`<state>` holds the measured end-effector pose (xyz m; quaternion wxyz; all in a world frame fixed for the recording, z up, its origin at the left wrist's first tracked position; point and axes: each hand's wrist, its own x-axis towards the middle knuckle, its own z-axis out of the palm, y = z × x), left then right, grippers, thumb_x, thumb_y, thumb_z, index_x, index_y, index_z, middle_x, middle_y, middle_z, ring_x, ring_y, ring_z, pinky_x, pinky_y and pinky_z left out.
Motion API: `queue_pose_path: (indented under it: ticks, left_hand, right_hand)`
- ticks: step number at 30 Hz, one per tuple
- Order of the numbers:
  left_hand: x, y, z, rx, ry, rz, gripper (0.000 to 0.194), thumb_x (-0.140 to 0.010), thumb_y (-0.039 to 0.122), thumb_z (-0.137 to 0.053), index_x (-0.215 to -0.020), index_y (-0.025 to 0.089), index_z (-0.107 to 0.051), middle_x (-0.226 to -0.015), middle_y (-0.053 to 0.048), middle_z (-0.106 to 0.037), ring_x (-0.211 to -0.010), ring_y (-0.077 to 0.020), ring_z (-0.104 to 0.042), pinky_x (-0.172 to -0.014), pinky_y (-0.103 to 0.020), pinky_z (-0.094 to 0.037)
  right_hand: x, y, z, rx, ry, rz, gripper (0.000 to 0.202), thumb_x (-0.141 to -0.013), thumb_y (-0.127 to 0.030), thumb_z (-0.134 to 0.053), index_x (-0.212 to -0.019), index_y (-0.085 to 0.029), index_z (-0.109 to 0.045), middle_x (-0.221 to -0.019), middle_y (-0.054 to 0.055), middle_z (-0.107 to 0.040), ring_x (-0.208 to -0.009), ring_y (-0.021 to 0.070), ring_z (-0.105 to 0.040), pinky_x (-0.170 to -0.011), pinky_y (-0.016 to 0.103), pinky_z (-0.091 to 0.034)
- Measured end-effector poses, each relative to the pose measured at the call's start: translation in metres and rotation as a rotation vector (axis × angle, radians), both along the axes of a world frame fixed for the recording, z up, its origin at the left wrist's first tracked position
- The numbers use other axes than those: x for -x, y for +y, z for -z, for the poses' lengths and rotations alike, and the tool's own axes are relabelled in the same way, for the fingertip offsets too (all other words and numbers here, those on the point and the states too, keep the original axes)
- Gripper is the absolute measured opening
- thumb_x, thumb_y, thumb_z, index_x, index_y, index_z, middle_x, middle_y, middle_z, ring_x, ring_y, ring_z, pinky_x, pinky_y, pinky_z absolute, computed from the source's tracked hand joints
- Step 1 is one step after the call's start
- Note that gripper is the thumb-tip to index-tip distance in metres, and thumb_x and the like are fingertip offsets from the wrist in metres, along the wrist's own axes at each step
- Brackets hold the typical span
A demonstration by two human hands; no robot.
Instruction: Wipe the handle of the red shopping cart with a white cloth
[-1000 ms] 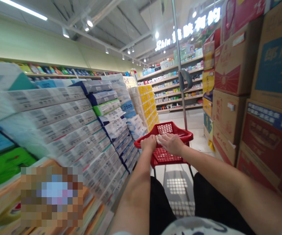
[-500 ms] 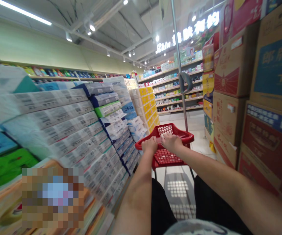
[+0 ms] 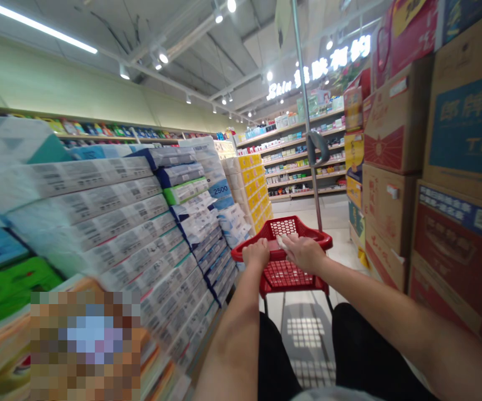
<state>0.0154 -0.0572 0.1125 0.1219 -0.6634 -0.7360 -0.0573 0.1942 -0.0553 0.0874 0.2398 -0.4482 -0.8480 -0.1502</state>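
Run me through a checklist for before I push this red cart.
1. Left hand on the handle: ok, its fingers are curled over it.
2. Right hand gripping the handle: cannot tell; its fingers lie on a white wad, perhaps tissue.
3. Gap between the cart and the cartons on the right: ok, floor shows between them.
4. Gap to the stacked packs on the left: cannot tell; the rim overlaps them in view.
5. Pole separate from the cart: cannot tell; its foot is hidden.
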Motion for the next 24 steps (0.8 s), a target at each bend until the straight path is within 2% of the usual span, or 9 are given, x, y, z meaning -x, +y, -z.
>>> queue_pose_path:
  ticks: [2,5,7,10,14,16,20,22,24]
  left_hand:
    - [0.000,0.000,-0.001,0.020,0.009,0.000,0.048,-0.099,0.034,-0.012,-0.110,0.022,-0.057,-0.105,-0.011,-0.069,-0.098,-0.0261,-0.065,-0.084,-0.044,-0.042]
    - [-0.001,0.000,-0.001,0.036,0.029,0.003,0.044,-0.099,0.032,-0.015,-0.112,0.022,-0.056,-0.109,-0.011,-0.067,-0.100,-0.0250,-0.064,-0.085,-0.043,-0.042]
    - [-0.001,0.000,0.000,0.032,0.036,0.007,0.044,-0.098,0.032,-0.015,-0.111,0.022,-0.056,-0.110,-0.011,-0.067,-0.100,-0.0250,-0.064,-0.085,-0.042,-0.042]
    - [0.002,0.000,0.002,0.011,0.035,0.013,0.044,-0.098,0.032,-0.015,-0.110,0.022,-0.057,-0.107,-0.011,-0.068,-0.100,-0.0253,-0.064,-0.084,-0.042,-0.043]
    - [0.004,0.001,0.003,-0.023,0.014,-0.012,0.048,-0.099,0.033,-0.013,-0.106,0.022,-0.059,-0.098,-0.010,-0.070,-0.095,-0.0254,-0.066,-0.082,-0.042,-0.044]
    - [0.003,0.002,0.003,-0.025,0.016,-0.012,0.047,-0.099,0.033,-0.014,-0.105,0.023,-0.059,-0.098,-0.010,-0.071,-0.094,-0.0251,-0.066,-0.081,-0.041,-0.045]
    - [0.001,0.001,0.002,-0.025,0.045,0.016,0.044,-0.098,0.031,-0.017,-0.105,0.023,-0.059,-0.100,-0.008,-0.070,-0.094,-0.0255,-0.067,-0.081,-0.041,-0.045]
    - [0.002,0.001,0.003,-0.024,0.054,0.024,0.043,-0.098,0.029,-0.017,-0.106,0.023,-0.059,-0.101,-0.008,-0.070,-0.094,-0.0256,-0.067,-0.081,-0.041,-0.045]
    - [0.004,0.000,0.003,-0.021,0.056,0.025,0.043,-0.097,0.029,-0.017,-0.106,0.023,-0.059,-0.102,-0.009,-0.070,-0.094,-0.0259,-0.066,-0.081,-0.042,-0.045]
  right_hand:
    - [-0.002,-0.003,0.001,-0.013,0.014,-0.037,0.044,-0.097,-0.038,-0.033,-0.136,-0.022,-0.045,-0.124,0.016,-0.060,-0.101,0.0261,-0.063,-0.084,0.039,-0.047]
    - [0.001,0.003,-0.012,0.195,0.050,0.160,0.044,-0.098,-0.041,-0.028,-0.128,-0.021,-0.053,-0.101,0.014,-0.068,-0.089,0.0270,-0.067,-0.074,0.039,-0.049]
    - [0.004,0.007,-0.021,0.296,0.005,0.228,0.045,-0.097,-0.043,-0.028,-0.124,-0.020,-0.056,-0.095,0.015,-0.069,-0.084,0.0288,-0.068,-0.069,0.040,-0.050]
    - [-0.001,0.005,-0.016,0.189,-0.030,0.151,0.047,-0.097,-0.042,-0.028,-0.132,-0.018,-0.050,-0.101,0.017,-0.067,-0.085,0.0287,-0.067,-0.068,0.040,-0.050]
    - [-0.014,-0.002,0.006,-0.058,-0.053,-0.101,0.051,-0.095,-0.038,-0.036,-0.141,-0.016,-0.040,-0.117,0.018,-0.062,-0.098,0.0273,-0.063,-0.081,0.038,-0.047]
    - [-0.014,-0.001,0.007,-0.036,0.000,-0.039,0.047,-0.096,-0.036,-0.035,-0.137,-0.016,-0.046,-0.111,0.017,-0.065,-0.095,0.0269,-0.063,-0.081,0.038,-0.046]
    - [-0.002,0.008,-0.011,0.245,0.121,0.233,0.048,-0.097,-0.040,-0.026,-0.108,-0.014,-0.065,-0.087,0.016,-0.070,-0.081,0.0284,-0.067,-0.069,0.038,-0.048]
    - [0.001,0.008,-0.014,0.297,0.110,0.239,0.050,-0.097,-0.043,-0.026,-0.103,-0.014,-0.066,-0.085,0.016,-0.070,-0.079,0.0292,-0.067,-0.066,0.039,-0.048]
    - [-0.002,0.004,-0.007,0.201,0.105,0.167,0.046,-0.096,-0.042,-0.028,-0.113,-0.015,-0.062,-0.089,0.015,-0.069,-0.080,0.0278,-0.067,-0.070,0.039,-0.048]
